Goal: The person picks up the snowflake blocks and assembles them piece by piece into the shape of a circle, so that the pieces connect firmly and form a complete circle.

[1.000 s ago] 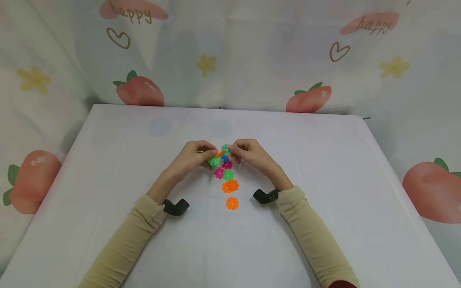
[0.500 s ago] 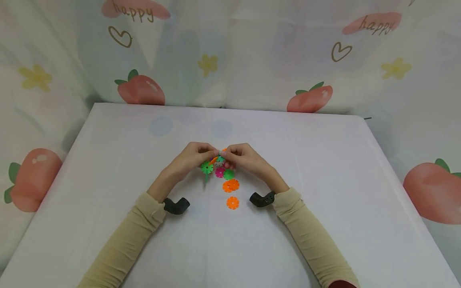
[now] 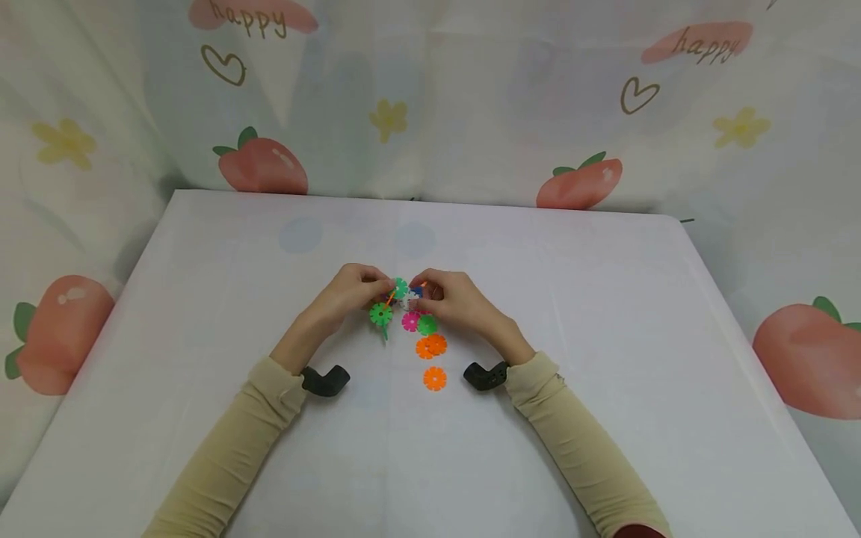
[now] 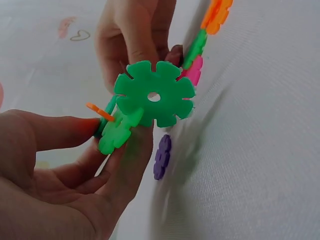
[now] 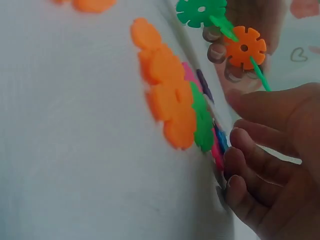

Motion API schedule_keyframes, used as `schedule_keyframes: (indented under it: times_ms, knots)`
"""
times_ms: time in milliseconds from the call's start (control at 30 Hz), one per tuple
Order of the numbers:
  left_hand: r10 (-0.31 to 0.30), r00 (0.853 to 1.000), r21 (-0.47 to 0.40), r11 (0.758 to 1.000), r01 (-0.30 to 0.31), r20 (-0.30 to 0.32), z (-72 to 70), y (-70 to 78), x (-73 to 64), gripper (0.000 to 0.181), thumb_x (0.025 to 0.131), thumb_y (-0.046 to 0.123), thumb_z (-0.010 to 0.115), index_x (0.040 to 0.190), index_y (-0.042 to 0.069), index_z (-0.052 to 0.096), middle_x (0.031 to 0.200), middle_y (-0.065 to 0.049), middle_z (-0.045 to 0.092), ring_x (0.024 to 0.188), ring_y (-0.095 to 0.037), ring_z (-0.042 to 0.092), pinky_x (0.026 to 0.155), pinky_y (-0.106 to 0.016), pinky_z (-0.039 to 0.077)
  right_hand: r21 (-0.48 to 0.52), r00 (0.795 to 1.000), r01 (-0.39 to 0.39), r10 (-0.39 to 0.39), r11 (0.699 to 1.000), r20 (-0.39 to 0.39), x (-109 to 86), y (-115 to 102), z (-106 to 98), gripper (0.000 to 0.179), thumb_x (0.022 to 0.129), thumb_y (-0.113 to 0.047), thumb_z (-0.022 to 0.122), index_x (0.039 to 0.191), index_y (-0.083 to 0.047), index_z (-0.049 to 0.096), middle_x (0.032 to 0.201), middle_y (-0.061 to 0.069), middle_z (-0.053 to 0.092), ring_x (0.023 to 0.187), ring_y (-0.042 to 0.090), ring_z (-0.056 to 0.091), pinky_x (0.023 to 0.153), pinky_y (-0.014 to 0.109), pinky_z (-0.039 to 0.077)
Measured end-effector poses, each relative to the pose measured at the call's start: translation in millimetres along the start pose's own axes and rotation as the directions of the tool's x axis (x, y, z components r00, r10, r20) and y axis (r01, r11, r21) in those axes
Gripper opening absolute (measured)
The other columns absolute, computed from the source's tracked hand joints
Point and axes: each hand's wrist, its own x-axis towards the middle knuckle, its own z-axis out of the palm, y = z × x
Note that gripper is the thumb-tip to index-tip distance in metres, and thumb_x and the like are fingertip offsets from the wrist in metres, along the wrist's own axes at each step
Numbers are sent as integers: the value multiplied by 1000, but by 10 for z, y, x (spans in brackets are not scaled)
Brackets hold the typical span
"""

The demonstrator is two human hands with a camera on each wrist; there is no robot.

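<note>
My left hand (image 3: 343,295) pinches a small chain of slotted flower-shaped plastic discs between thumb and fingers. The chain has a dark green disc (image 4: 170,90), a light green disc (image 4: 116,136) and an orange disc (image 5: 255,47), joined at angles, with a teal disc (image 3: 400,287) at its upper end. Beside it, my right hand (image 3: 460,299) hovers over loose discs, thumb and fingers apart and nothing visible between them. A white disc (image 3: 406,300) and a blue disc (image 3: 418,291) lie near its fingertips, partly hidden.
Loose pink (image 3: 410,321) and green (image 3: 427,325) discs lie just below the hands. Two overlapping orange discs (image 3: 431,346) and a single orange disc (image 3: 434,379) lie closer to me. A purple disc (image 4: 162,156) rests on the white-covered table (image 3: 605,336).
Both hands came together at the chain, then parted slightly. The chain shifted left with my left hand. My right hand let go of the chain's end and lowered towards the loose discs.
</note>
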Motion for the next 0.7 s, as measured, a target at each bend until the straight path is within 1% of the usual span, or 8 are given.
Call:
schedule_keyframes:
  times_ms: [100, 200, 333, 433, 500, 600, 633, 700]
  knots:
    - [5, 1000, 7, 1000, -5, 9, -6, -18, 16, 29, 104, 22, 60, 114, -3, 72, 107, -11, 67, 91, -20, 56, 80, -27, 48, -48, 999, 21, -19, 999, 36, 3, -14, 11, 31, 92, -15, 78, 119, -3, 69, 80, 3, 62, 69, 14, 53, 67, 24, 45]
    - [15, 1000, 17, 1000, -16, 27, 0, -36, 28, 29, 104, 21, 59, 115, -4, 72, 104, -11, 66, 91, -21, 55, 81, -28, 47, -64, 999, 23, -20, 998, 45, -4, -23, 20, 32, 91, -14, 79, 118, -1, 70, 78, 3, 61, 67, 13, 51, 65, 24, 44]
    - [19, 998, 25, 999, -20, 56, 22, -53, 32, 30, 104, 20, 59, 118, -5, 71, 106, -12, 67, 94, -22, 56, 86, -28, 47, -65, 999, 22, -20, 998, 30, -8, -13, 27, 29, 91, -14, 79, 115, -2, 70, 77, 2, 59, 67, 13, 50, 65, 24, 43]
    - [19, 997, 29, 999, -21, 70, 35, -63, 33, 32, 104, 20, 60, 120, -5, 70, 109, -14, 68, 95, -22, 57, 88, -29, 48, -76, 1000, 27, -26, 997, 15, -6, -3, 21, 25, 91, -15, 79, 110, -2, 70, 79, 3, 61, 69, 14, 52, 66, 25, 45]
    - [22, 997, 34, 999, -24, 72, 39, -72, 33, 32, 104, 21, 60, 121, -5, 70, 110, -15, 68, 94, -21, 58, 88, -29, 48, -85, 1000, 26, -26, 996, -6, -5, 3, 8, 20, 93, -15, 77, 106, -2, 71, 81, 4, 65, 71, 15, 57, 69, 26, 49]
    - [18, 997, 35, 999, -20, 69, 36, -92, 43, 31, 104, 21, 60, 120, -4, 70, 107, -13, 69, 91, -21, 58, 85, -28, 48, -99, 999, 13, -17, 995, -33, -4, 19, -15, 14, 95, -16, 75, 102, -4, 73, 85, 4, 70, 75, 15, 61, 73, 27, 53]
    - [15, 997, 35, 999, -17, 69, 36, -99, 46, 31, 104, 21, 61, 119, -4, 70, 106, -12, 69, 90, -20, 58, 84, -27, 48, -100, 999, 8, -12, 995, -39, -5, 24, -23, 13, 96, -16, 74, 102, -4, 73, 86, 4, 71, 76, 14, 62, 74, 27, 54]
    - [13, 997, 32, 999, -15, 71, 32, -109, 51, 31, 104, 22, 61, 118, -4, 71, 103, -11, 69, 89, -19, 58, 82, -26, 48, -110, 1000, 9, -12, 994, -27, -8, 30, -38, 18, 94, -19, 76, 105, -6, 73, 86, 3, 70, 76, 15, 60, 73, 28, 52]
